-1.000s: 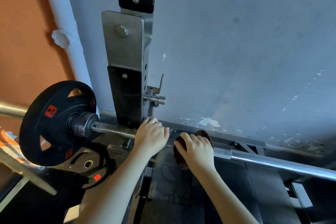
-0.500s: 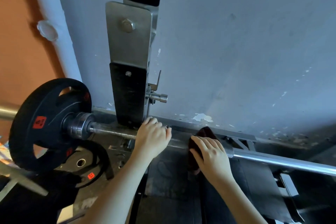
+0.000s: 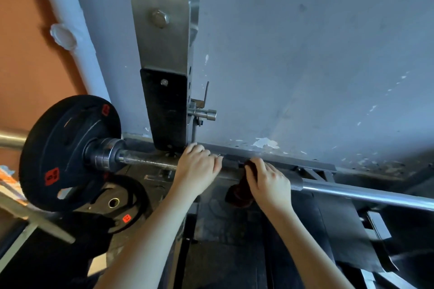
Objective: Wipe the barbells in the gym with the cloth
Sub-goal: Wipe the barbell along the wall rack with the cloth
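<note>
The barbell [image 3: 352, 192] runs from the left down toward the right, low in front of a grey wall [image 3: 305, 54]. The person's left hand [image 3: 197, 166] grips the bar from above, fingers curled over it, just right of the foot of a steel upright post [image 3: 164, 54]. The right hand [image 3: 270, 183] is on the bar near it, with a short stretch of bare steel between the two. Its fingers are curled round a dark red cloth [image 3: 239, 192], which it presses to the bar. The cloth covers the top of the bar under the fingers, and its loose end hangs down on the near side, below the bar. To the right of that hand the bar looks bright and smooth. Between the left hand and the collar [image 3: 103, 155] it looks duller and rougher.

At the left end of the barbell a black weight plate [image 3: 68, 152] with red labels stands upright, hard against the thick steel collar. A second plate [image 3: 122, 202], also black with a red label, lies lower down just beside it; I cannot tell what it rests on. A short steel pin [image 3: 204, 114] sticks out to the right from the post, above the left hand. A white pipe [image 3: 70, 30] runs up the corner where the grey wall meets an orange wall [image 3: 23, 54].
</note>
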The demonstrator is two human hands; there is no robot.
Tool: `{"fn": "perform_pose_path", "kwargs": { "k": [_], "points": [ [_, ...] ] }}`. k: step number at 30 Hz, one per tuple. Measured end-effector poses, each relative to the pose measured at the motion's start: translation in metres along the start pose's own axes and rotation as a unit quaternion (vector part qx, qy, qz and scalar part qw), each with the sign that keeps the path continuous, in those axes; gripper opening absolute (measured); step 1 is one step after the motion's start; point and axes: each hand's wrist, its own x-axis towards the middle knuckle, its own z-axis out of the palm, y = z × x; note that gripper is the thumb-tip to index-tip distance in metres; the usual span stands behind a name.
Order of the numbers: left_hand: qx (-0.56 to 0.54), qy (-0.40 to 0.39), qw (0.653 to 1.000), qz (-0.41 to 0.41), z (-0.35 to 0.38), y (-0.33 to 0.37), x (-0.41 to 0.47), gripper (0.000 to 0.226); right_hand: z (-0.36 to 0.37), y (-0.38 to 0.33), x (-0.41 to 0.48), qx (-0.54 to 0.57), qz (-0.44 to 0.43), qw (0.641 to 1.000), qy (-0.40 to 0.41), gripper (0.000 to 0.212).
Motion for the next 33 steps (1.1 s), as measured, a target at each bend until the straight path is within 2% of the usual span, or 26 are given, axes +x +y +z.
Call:
{"fn": "perform_pose_path", "kwargs": {
  "k": [3,6,9,12,15,17,19,21,22,24,26,28,30,33],
  "points": [
    [0.000,0.016,1.000,0.001,0.000,0.001,-0.002,0.053,-0.021,0.047,-0.020,-0.022,0.101,0.994,0.041,0.029],
    [-0.006,0.002,1.000,-0.003,-0.002,0.001,-0.004,0.053,-0.021,0.034,-0.025,0.002,0.179,0.983,0.042,0.021],
    [-0.008,-0.031,0.999,-0.013,-0.003,0.003,-0.004,0.058,-0.008,-0.014,-0.014,0.030,0.102,0.994,0.006,0.027],
    [-0.011,-0.067,0.997,-0.024,-0.009,0.005,-0.005,0.064,-0.006,-0.023,0.001,0.015,0.048,0.998,-0.038,0.025],
    [-0.012,-0.082,0.996,-0.028,-0.014,0.009,-0.008,0.073,-0.024,-0.001,0.018,-0.044,0.132,0.979,-0.147,0.027],
    [-0.003,-0.099,0.995,-0.027,-0.017,0.011,-0.009,0.077,-0.039,0.017,0.026,-0.045,0.201,0.972,-0.116,0.031],
    [0.019,-0.122,0.992,-0.006,-0.022,0.013,-0.011,0.071,-0.055,0.020,0.034,-0.009,0.228,0.974,-0.019,0.030],
    [0.036,-0.137,0.990,0.019,-0.028,0.015,-0.013,0.063,-0.054,0.013,0.040,0.075,0.213,0.973,0.045,0.027],
    [0.037,-0.142,0.989,0.027,-0.030,0.015,-0.013,0.062,-0.050,0.005,0.043,0.118,0.200,0.972,0.043,0.027],
    [0.010,-0.138,0.990,0.002,-0.029,0.015,-0.015,0.065,-0.036,-0.015,0.034,0.155,0.139,0.977,-0.042,0.027],
    [-0.030,-0.129,0.990,-0.045,-0.027,0.015,-0.017,0.072,-0.021,-0.019,0.012,0.098,0.022,0.990,-0.098,0.032],
    [-0.037,-0.134,0.989,-0.051,-0.026,0.015,-0.019,0.077,-0.021,-0.002,-0.004,0.062,-0.053,0.990,-0.116,0.036],
    [-0.033,-0.147,0.987,-0.049,-0.029,0.014,-0.021,0.079,-0.027,0.021,-0.016,0.051,-0.087,0.989,-0.108,0.035],
    [-0.020,-0.170,0.984,-0.057,-0.033,0.019,-0.026,0.077,-0.031,0.036,-0.027,0.035,-0.080,0.993,-0.080,0.035]
  ]
}}
